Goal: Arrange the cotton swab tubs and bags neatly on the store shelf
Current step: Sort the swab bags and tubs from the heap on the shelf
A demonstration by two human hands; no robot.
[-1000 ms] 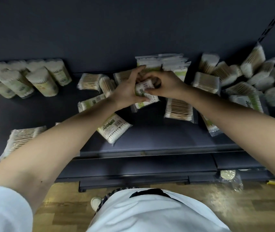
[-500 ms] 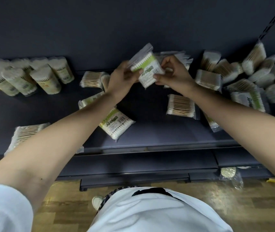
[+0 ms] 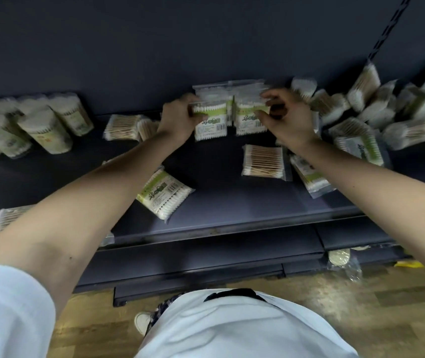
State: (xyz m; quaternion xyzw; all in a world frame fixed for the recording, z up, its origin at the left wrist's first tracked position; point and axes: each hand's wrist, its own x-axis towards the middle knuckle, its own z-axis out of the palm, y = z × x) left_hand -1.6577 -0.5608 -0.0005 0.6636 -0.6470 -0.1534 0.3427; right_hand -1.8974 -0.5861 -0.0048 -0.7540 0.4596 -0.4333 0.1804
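Observation:
Two green-labelled swab bags stand upright side by side against the dark back wall of the shelf. My left hand grips the left bag at its left edge. My right hand has curled fingers at the right bag; whether it pinches the bag is unclear. More upright bags stand behind these two. Another green-labelled bag lies flat under my left forearm, and a wooden-stick bag lies flat mid-shelf.
Several round swab tubs lean at the left back. A loose heap of bags fills the right back. A bag lies at the shelf's front left. A wrapped item sits on the lower ledge above the wooden floor.
The bag I held in the air with both hands now stands at the back wall beside another bag. Both hands moved away from me and spread apart.

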